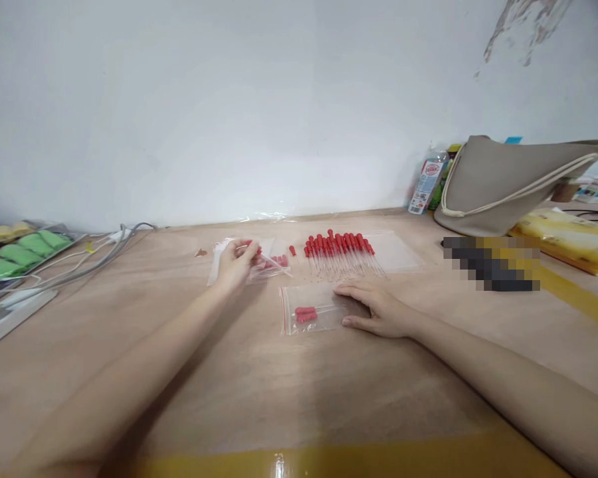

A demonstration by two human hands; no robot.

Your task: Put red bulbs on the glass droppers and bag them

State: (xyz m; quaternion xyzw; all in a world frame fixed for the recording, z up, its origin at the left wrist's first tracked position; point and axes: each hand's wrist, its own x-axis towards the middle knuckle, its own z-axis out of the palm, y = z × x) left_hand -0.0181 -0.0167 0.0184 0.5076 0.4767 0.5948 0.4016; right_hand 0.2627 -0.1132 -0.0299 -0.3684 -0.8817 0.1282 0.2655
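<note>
My left hand [238,261] is closed in a pinch on a dropper [278,265] with a red bulb, its clear tube slanting down to the right. Beneath it lie clear plastic bags [214,271] and one with pinkish-red bulbs [279,261]. My right hand [373,309] rests with fingers apart on the right end of a clear zip bag [329,325]. Inside that bag are two droppers with red bulbs [305,314], lying side by side with bulbs to the left. Behind it spreads a row of several red-bulbed droppers [339,249], and a single red bulb [292,251] lies left of them.
Flat clear bags [398,251] lie right of the dropper row. At right stand a grey drawstring bag [508,179], a bottle [426,182] and a yellow pack [563,239]. Cables [104,255], a white power strip [14,322] and wrapped green items [30,252] sit at left.
</note>
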